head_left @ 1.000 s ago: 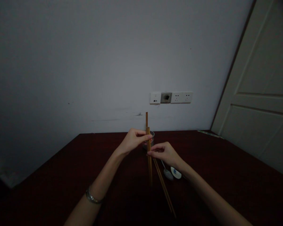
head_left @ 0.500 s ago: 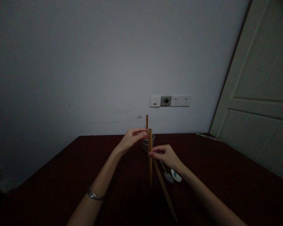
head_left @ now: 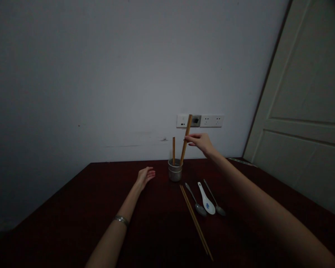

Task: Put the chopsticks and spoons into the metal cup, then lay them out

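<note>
My right hand (head_left: 199,142) pinches a pair of chopsticks (head_left: 187,128), tilted, with their lower ends at the rim of a metal cup (head_left: 175,173). Another pair of chopsticks (head_left: 173,150) stands upright in that cup. To the left of the cup, my left hand (head_left: 145,176) is low over the table, fingers loosely apart and holding nothing. In front of the cup a third pair of chopsticks (head_left: 196,222) lies on the table. Beside it are a metal spoon (head_left: 200,209), a white soup spoon with a blue mark (head_left: 209,205) and a thinner metal spoon (head_left: 220,210).
The dark red table (head_left: 114,193) meets a grey wall (head_left: 128,74) at its back edge. Sockets and switches (head_left: 211,121) sit on the wall behind the cup. A panelled door (head_left: 304,111) rises at the right, and a flat strip (head_left: 242,162) lies near the back right edge.
My right hand has raised the chopsticks from in front of the cup to its rim. My left hand has drawn back left and down from the cup, uncovering it.
</note>
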Available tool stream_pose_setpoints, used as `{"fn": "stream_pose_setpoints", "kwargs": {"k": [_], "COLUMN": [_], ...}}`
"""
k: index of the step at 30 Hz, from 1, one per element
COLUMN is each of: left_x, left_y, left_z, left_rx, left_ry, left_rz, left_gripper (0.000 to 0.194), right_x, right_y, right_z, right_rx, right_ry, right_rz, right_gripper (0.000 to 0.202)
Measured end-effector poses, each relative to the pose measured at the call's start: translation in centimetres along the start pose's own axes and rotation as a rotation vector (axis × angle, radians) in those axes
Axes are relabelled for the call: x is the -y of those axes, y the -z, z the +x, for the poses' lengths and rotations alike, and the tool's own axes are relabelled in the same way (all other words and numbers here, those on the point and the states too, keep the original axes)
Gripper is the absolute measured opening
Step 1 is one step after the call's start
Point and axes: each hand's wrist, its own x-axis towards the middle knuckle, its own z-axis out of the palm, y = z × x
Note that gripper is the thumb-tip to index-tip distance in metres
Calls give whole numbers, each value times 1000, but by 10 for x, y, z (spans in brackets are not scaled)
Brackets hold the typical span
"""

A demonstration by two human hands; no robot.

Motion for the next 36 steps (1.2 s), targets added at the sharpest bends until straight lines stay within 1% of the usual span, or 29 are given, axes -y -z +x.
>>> {"fn": "stream_pose_setpoints", "kwargs": {"k": [2, 5, 9, 14, 17, 27, 30, 36], "left_x": [7, 13, 19, 24, 26, 27, 28, 29], "left_y": [7, 13, 16, 18, 18, 19, 20, 21], "left_z": [4, 8, 11, 12, 12, 10, 11, 15], "left_rx": [-15, -52, -52, -27, -27, 1, 13, 4], "left_ry": [8, -21, -77, -157, -170, -179, -184, -171], "left_rz": [-89, -185, -194, -102, -78, -97, -96, -78], "left_gripper": [15, 16, 11, 13, 13, 16, 18, 22], "right_x": [-3, -12, -29, -49, -63, -109, -120, -139], "right_y": [0, -4, -16, -33, -39, -44, -47, -50], "right_z": [16, 31, 40, 41, 39, 34, 34, 34], "right_rx": [-26, -48, -70, -69, -49, -3, 4, -4], "right_ry": [15, 11, -7, -14, -10, -72, -85, -110], "right_rz": [-19, -48, -69, -76, -104, -130, -139, -149], "right_gripper": [24, 23, 22, 22, 23, 28, 29, 25]}}
